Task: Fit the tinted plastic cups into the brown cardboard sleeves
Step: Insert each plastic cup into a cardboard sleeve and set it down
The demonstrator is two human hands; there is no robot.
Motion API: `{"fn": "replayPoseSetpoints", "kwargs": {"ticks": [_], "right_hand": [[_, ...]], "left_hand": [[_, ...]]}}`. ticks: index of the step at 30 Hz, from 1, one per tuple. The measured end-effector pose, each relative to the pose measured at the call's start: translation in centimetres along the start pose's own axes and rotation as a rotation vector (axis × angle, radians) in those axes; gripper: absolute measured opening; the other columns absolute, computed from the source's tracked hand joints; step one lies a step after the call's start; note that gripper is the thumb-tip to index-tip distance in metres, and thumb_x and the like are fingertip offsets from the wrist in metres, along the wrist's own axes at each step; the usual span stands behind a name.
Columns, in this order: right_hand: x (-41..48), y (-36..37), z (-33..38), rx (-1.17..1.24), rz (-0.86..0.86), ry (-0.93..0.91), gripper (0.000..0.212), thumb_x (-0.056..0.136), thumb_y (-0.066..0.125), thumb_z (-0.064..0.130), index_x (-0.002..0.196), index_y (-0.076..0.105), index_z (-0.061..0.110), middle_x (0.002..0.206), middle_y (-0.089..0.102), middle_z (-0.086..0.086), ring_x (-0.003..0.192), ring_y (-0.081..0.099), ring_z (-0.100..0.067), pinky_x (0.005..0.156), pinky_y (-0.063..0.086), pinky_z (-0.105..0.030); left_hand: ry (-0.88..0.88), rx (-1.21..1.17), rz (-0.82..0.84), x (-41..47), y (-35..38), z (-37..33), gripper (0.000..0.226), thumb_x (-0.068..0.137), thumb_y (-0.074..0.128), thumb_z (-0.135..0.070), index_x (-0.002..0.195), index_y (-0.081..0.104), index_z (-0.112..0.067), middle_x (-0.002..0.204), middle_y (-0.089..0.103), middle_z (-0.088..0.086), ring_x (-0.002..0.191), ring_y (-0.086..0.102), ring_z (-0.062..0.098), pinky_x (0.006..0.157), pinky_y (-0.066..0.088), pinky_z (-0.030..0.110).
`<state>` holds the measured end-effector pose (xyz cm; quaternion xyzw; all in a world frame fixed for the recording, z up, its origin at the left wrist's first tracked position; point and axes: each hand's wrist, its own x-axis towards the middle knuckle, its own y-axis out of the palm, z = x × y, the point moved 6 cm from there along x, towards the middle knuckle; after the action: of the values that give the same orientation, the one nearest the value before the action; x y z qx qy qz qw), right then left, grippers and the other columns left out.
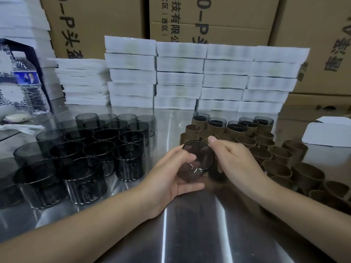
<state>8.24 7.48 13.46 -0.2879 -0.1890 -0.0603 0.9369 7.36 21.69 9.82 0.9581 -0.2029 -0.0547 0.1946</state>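
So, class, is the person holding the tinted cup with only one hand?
No: the left hand and right hand both grip the tinted cup between them.

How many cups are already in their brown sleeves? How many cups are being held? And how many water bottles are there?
Cups in brown sleeves: 5
Cup being held: 1
Water bottle: 1
Total: 7

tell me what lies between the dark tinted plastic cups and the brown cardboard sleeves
In the head view, a bare strip of shiny metal table; nearer the camera, the left hand and right hand hold one tinted cup.
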Motion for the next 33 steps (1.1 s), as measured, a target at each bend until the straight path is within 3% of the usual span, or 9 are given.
{"fn": "replayPoseSetpoints", "kwargs": {"ticks": [2,8,11,14,19,23,27,30,33], "right_hand": [[1.7,-0.3,0.2,-0.144,-0.046,0.006,0.044,0.095,0.051,0.038,0.063,0.06,0.009,0.057,0.06,0.003,0.063,0.056,-0.013,0.064,0.042,-0.03],[9.2,1.7,1.4,-0.604,-0.047,0.019,0.028,0.085,0.052,0.032,0.082,0.073,0.013,0.081,0.071,-0.006,0.08,0.064,-0.025,0.064,0.047,-0.029],[12.6,3.5,0.9,-0.885,-0.025,0.025,0.024,0.087,0.047,0.032,0.08,0.06,0.014,0.076,0.057,-0.004,0.078,0.053,-0.026,0.069,0.035,-0.031],[14.5,4.8,-0.3,-1.022,-0.014,0.034,0.021,0.091,0.045,0.037,0.085,0.051,0.018,0.088,0.058,-0.003,0.09,0.057,-0.025,0.079,0.033,-0.033],[15.5,5.8,-2.5,-0.995,-0.001,0.155,0.029,0.093,0.05,0.025,0.117,0.056,0.01,0.116,0.063,-0.009,0.111,0.055,-0.028,0.095,0.034,-0.035],[15.0,5.2,-0.5,-0.922,-0.033,0.056,0.021,0.096,0.048,0.017,0.111,0.06,0.008,0.115,0.064,-0.011,0.105,0.059,-0.031,0.073,0.034,-0.03],[12.2,2.7,2.6,-0.55,-0.146,-0.05,0.023,0.102,0.038,0.023,0.108,0.053,0.006,0.099,0.063,-0.014,0.087,0.056,-0.032,0.066,0.035,-0.033],[8.8,1.1,3.6,-0.31,-0.18,-0.088,0.022,0.096,0.043,0.026,0.09,0.056,0.01,0.081,0.062,-0.002,0.077,0.053,-0.02,0.061,0.035,-0.033],[4.9,-0.5,3.7,-0.135,-0.21,-0.126,0.022,0.092,0.043,0.026,0.074,0.051,0.018,0.066,0.055,0.009,0.063,0.049,-0.002,0.055,0.035,-0.017]], "left_hand": [[0.039,-0.02,-0.029,0.2,-0.2,-0.2,0.053,0.067,0.062,-0.023,0.12,0.063,-0.018,0.115,0.068,0.02,0.11,0.063,0.041,0.059,0.057,0.027],[0.15,-0.008,-0.122,0.7,-1.8,-0.9,0.028,0.07,0.066,-0.023,0.097,0.064,-0.016,0.091,0.068,0.009,0.089,0.068,0.026,0.078,0.06,0.035],[0.189,0.03,-0.152,1.1,-2.3,-1.3,0.033,0.063,0.065,-0.026,0.094,0.064,-0.016,0.084,0.07,0.004,0.079,0.066,0.017,0.077,0.059,0.033],[0.21,0.027,-0.164,1.3,-2.6,-1.6,0.033,0.062,0.064,-0.026,0.094,0.064,-0.017,0.08,0.071,0.001,0.075,0.066,0.014,0.07,0.058,0.03],[0.195,0.002,-0.15,1.6,-2.7,-1.6,0.038,0.061,0.065,-0.024,0.099,0.064,-0.017,0.079,0.069,0.002,0.071,0.065,0.013,0.068,0.057,0.03],[0.193,-0.029,-0.11,1.5,-2.3,-1.7,0.056,0.064,0.066,-0.021,0.119,0.062,-0.027,0.089,0.068,0.002,0.084,0.065,0.018,0.069,0.057,0.03],[0.147,-0.07,-0.055,1.4,-1.8,-1.5,0.063,0.065,0.067,-0.02,0.127,0.058,-0.028,0.096,0.066,0.007,0.095,0.063,0.029,0.067,0.058,0.03],[0.121,-0.041,-0.001,1.3,-1.2,-1.4,0.043,0.067,0.066,-0.021,0.11,0.069,-0.026,0.101,0.067,0.012,0.098,0.062,0.036,0.066,0.058,0.03],[0.117,-0.025,0.017,1.3,-1.2,-1.4,0.026,0.07,0.064,-0.025,0.093,0.076,-0.029,0.098,0.07,0.009,0.099,0.064,0.035,0.068,0.058,0.031]]}}
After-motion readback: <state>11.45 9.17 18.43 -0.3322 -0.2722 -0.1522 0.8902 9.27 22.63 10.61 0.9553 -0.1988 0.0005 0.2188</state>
